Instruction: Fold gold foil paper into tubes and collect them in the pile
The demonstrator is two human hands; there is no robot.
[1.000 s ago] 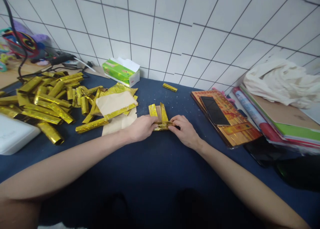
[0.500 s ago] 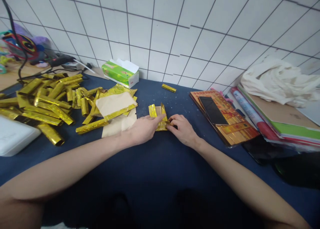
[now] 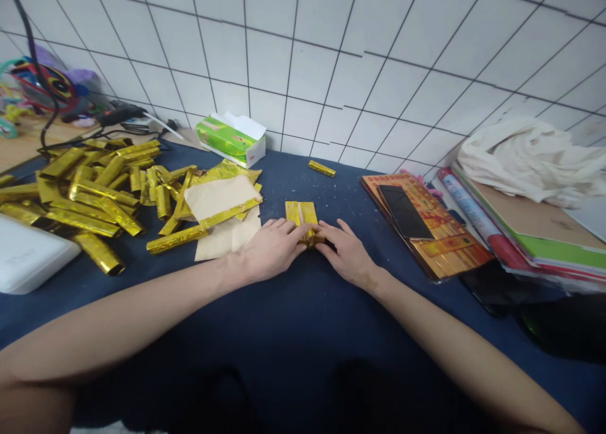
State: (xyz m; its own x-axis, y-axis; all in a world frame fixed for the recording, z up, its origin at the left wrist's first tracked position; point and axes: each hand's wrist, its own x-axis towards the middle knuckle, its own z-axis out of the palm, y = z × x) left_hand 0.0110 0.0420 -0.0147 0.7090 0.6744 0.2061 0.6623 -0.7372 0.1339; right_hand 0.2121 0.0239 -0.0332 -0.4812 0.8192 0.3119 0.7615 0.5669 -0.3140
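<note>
A small sheet of gold foil paper (image 3: 302,213) lies on the dark blue surface, its two sides folded inward with a tan strip showing between them. My left hand (image 3: 277,248) grips its near edge from the left, thumb and forefinger closed on it. From the right, my right hand (image 3: 343,248) holds the same near edge between thumb and fingers. The fingertips nearly meet and partly hide a turned-up fold there. Left of my left hand are tan paper sheets (image 3: 222,199) with gold edges, and a single gold paper roll (image 3: 176,239).
Several gold paper tubes (image 3: 101,188) are heaped at left, beside a white box (image 3: 33,254). A green tissue box (image 3: 230,139) and one small gold roll (image 3: 321,168) sit near the tiled wall. Rightward lie a phone (image 3: 405,212) on an orange booklet (image 3: 454,257) and a white cloth (image 3: 525,159).
The gold paper's side flaps, partly raised before, now lie flat inward. Both hands have closed in on the near edge, which is now turned up.
</note>
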